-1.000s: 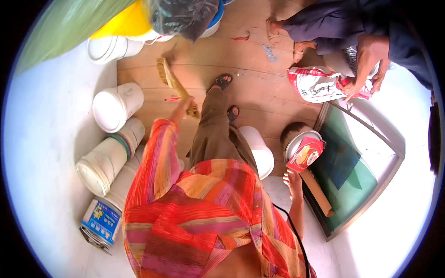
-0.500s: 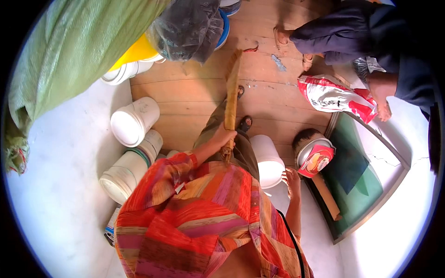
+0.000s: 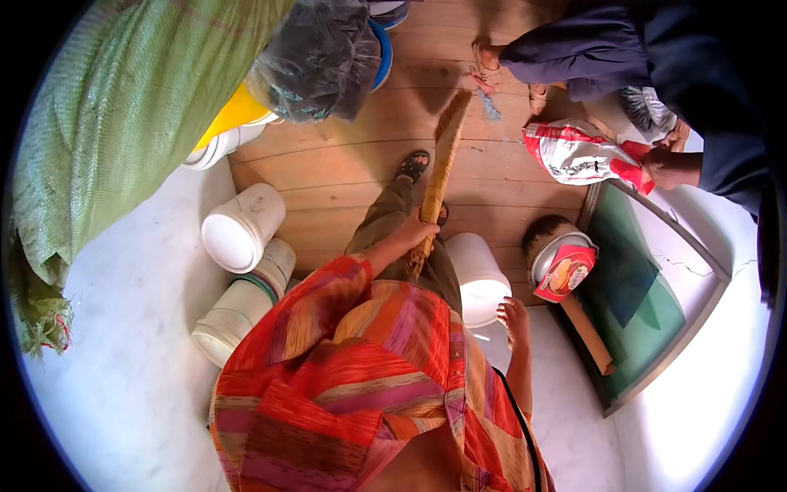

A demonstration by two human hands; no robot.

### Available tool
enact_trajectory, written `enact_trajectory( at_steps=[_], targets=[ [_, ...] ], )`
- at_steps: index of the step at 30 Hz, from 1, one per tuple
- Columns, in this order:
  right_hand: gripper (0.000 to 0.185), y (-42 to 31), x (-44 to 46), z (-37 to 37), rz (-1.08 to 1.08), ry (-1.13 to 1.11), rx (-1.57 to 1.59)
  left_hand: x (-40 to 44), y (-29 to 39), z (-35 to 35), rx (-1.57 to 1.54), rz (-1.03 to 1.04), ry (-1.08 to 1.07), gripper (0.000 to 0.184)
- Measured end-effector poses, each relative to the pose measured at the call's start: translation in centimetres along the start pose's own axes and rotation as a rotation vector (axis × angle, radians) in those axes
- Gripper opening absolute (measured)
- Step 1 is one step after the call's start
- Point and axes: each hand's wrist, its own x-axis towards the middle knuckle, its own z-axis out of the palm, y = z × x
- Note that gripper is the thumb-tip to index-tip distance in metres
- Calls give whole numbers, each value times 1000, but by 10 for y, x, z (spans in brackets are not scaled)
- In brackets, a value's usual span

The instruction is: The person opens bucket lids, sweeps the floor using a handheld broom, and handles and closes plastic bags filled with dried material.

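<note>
My left hand [image 3: 416,232] is closed around the lower part of a long, yellow-brown hand broom [image 3: 443,164]. Its far end points away from me, over the wooden floor and toward the right. My right hand [image 3: 513,321] hangs at my side with its fingers loosely bent and apart, holding nothing. Beside it is a white lidded bucket [image 3: 482,279]; I cannot tell whether the fingers touch it. On the planks past the broom's tip lie bits of grey and reddish litter [image 3: 490,107].
Several white buckets [image 3: 238,234] line the left wall under a green woven sack [image 3: 123,131]. At right, another person's hand [image 3: 668,168] touches a red-and-white bag [image 3: 578,152]. A metal pot with a red packet [image 3: 566,271] and a framed green pane [image 3: 631,303] stand nearby.
The broom's far end has swung right, with my left hand moving slightly the same way. One of my feet shows further left. The other person's hand now reaches onto the bag.
</note>
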Motion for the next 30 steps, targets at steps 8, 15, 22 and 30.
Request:
enact_trajectory(
  at_steps=[8,15,22,30],
  targets=[
    [25,-5,6,11,-21,-7,77,-75,21,-84,-128,-106,287,22],
    [26,15,3,14,-24,-25,61,-43,47,-122,-327,-96,28,21],
    [26,17,3,17,8,-9,76,93,21,20,-225,-195,200,21],
    [25,21,-4,20,-17,46,170,23,62,43,64,150,216,34]
  ],
)
